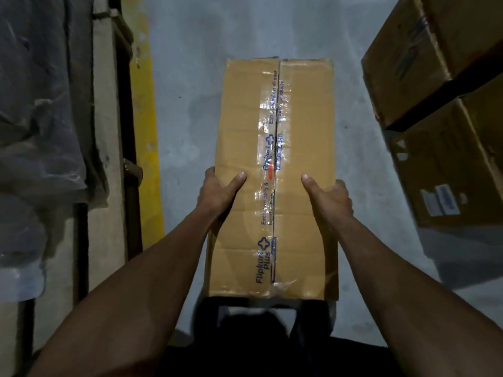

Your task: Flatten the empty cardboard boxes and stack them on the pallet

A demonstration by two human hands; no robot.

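While a plastic-wrapped load (pixel 38 126) and a yellow floor stripe (pixel 145 148) bound the left, the left hand (pixel 217 194) grips the cardboard box (pixel 299 126) at its left edge, thumb on top. Bare floor (pixel 187 104) flanks the box, held over it. The right hand (pixel 330 198) clasps the right edge; 2 stacked cartons (pixel 435 110) crowd the right.

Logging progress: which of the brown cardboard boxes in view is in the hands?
The long brown cardboard box with printed clear tape, centre frame; left hand and right hand grip its sides. The two stacked brown boxes at right are untouched.
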